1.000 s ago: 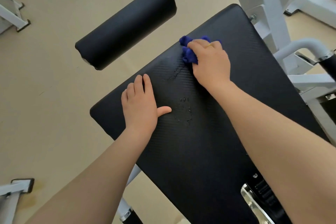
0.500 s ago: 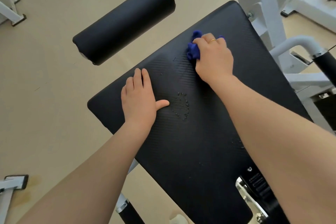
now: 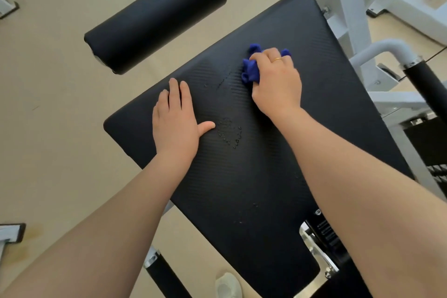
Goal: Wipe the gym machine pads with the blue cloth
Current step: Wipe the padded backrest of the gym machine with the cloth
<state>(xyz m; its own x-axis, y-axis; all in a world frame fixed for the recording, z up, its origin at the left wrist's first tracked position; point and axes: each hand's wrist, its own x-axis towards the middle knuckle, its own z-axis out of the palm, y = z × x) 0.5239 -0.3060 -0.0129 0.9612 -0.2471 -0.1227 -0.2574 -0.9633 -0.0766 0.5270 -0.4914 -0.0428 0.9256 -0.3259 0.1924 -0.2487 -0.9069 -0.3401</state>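
Note:
A large flat black pad (image 3: 254, 176) fills the middle of the view. My right hand (image 3: 275, 82) presses a bunched blue cloth (image 3: 251, 70) onto its upper middle; cloth pokes out left of and above the fingers. My left hand (image 3: 175, 123) lies flat on the pad's left part, fingers together, thumb out, holding nothing. Small water droplets (image 3: 229, 132) sit on the pad just right of the left thumb, and a thin wet streak (image 3: 222, 82) lies left of the cloth. A black roller pad (image 3: 154, 17) hangs above left of the flat pad.
White machine frame (image 3: 348, 19) rises at the upper right, with a black handle grip (image 3: 428, 84) beside it. A chrome bracket (image 3: 316, 251) sits under the pad's lower right. A black-tipped bar (image 3: 164, 276) sticks out below. Beige floor (image 3: 48, 104) lies to the left.
My right hand slid the cloth up and right along the pad, then back down a little. My left hand has stayed flat in place. The droplets are unchanged.

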